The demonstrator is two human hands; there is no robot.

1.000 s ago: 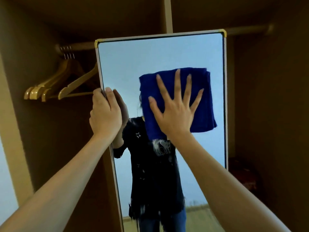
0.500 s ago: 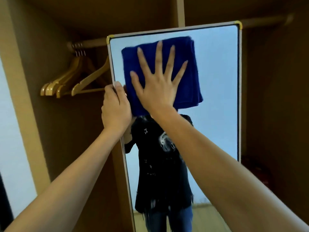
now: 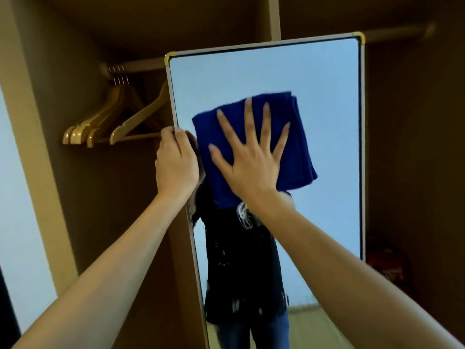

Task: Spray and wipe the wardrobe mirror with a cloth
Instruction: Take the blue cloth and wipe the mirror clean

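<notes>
An open brown wooden wardrobe (image 3: 105, 222) fills the view, dim inside. A rail (image 3: 136, 65) near its top carries several pale wooden hangers (image 3: 105, 122) bunched at the left. A vertical partition (image 3: 274, 16) divides the upper part. A pale wall (image 3: 20, 222) shows at far left

Dim wardrobe interior, bright mirror (image 3: 314, 96) reflection (hands slightly motion-blurred), wide-angle distortion

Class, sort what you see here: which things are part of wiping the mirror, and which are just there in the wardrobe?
In the job:
- mirror
- blue cloth
- right hand, pressing the cloth flat
- left hand, gripping the mirror's edge

Just there:
- wooden hangers
- hanging rail
</notes>
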